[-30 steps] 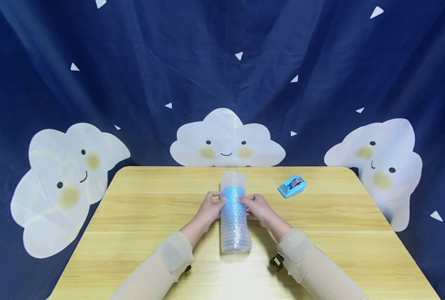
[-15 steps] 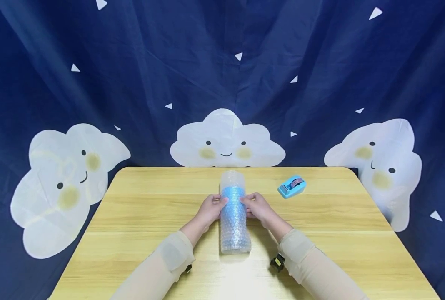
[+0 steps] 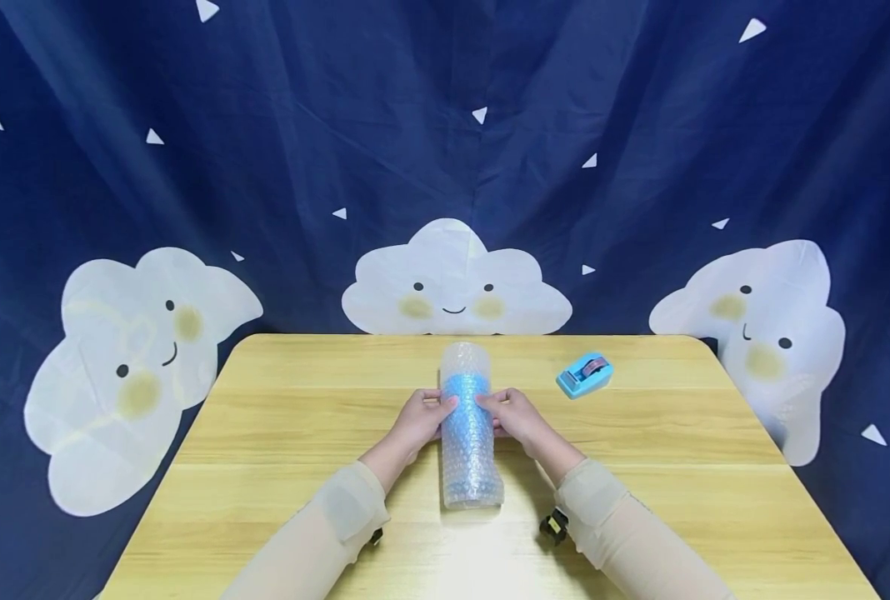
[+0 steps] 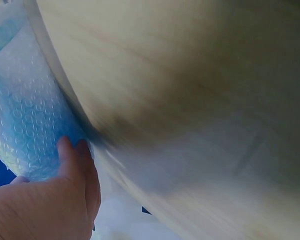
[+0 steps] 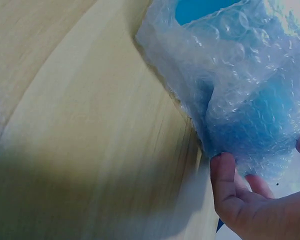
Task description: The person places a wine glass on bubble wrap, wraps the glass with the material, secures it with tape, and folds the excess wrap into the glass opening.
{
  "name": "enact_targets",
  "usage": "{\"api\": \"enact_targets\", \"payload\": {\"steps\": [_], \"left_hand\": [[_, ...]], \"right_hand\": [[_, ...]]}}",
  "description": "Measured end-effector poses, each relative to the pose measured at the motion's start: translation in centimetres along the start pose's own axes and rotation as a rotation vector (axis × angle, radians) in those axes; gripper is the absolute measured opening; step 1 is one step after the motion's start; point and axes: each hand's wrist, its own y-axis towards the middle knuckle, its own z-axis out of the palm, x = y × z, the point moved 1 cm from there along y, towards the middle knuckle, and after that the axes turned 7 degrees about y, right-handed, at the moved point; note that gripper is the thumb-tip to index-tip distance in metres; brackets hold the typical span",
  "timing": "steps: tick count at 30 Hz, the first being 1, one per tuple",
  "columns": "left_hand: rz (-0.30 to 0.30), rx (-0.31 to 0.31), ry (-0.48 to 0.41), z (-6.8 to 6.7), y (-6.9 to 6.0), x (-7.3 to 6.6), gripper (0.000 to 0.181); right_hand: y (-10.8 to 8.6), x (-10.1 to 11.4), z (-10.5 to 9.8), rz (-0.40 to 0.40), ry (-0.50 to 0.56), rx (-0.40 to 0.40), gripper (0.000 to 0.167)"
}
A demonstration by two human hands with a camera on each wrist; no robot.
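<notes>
A roll of clear bubble wrap [image 3: 469,458] lies lengthwise on the wooden table, wrapped around something blue whose kind I cannot tell. From the left, my left hand [image 3: 417,421] grips its side, thumb on top of the wrap. Opposite, my right hand [image 3: 522,419] holds the other side, also with the thumb on top. In the left wrist view, fingertips of the left hand [image 4: 50,200] press the bubbled surface [image 4: 32,110]. A loose fold and a bare blue patch [image 5: 202,9] at the near end appear in the right wrist view, above the right hand [image 5: 260,210].
A light blue tape dispenser [image 3: 585,374] with a tape roll stands at the back right of the wooden table [image 3: 280,417]. Behind the table's far edge hangs a dark blue curtain [image 3: 407,133] with white clouds and triangles. Black wrist devices [image 3: 553,526] sit under the sleeves.
The thumbs have shifted slightly on the wrap, the left one a little inward. Both hands keep their hold, and the roll stays in nearly the same place.
</notes>
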Motion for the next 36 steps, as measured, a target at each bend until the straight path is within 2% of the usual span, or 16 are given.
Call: {"api": "enact_targets", "payload": {"steps": [7,13,21,25,30,36], "left_hand": [[-0.029,0.008,0.003,-0.13,0.07,-0.13,0.062],[-0.053,0.018,0.019,-0.07,0.28,-0.09,0.055],[-0.082,-0.007,0.030,0.09,0.46,-0.07,0.052],[-0.088,-0.011,0.037,0.14,0.45,0.03,0.056],[-0.091,0.014,0.009,0.34,0.42,0.05,0.060],[-0.093,0.019,-0.021,0.53,0.34,-0.11,0.061]], "right_hand": [[0.14,-0.30,-0.18,0.004,0.017,0.026,0.040],[0.26,-0.49,-0.14,-0.001,0.055,0.045,0.034],[0.25,-0.66,-0.30,0.011,0.057,0.054,0.034],[0.25,-0.64,-0.37,0.003,0.027,0.029,0.037],[0.32,-0.75,-0.55,-0.025,-0.011,-0.021,0.042],[0.42,-0.64,-0.68,-0.059,-0.048,-0.029,0.034]]}}
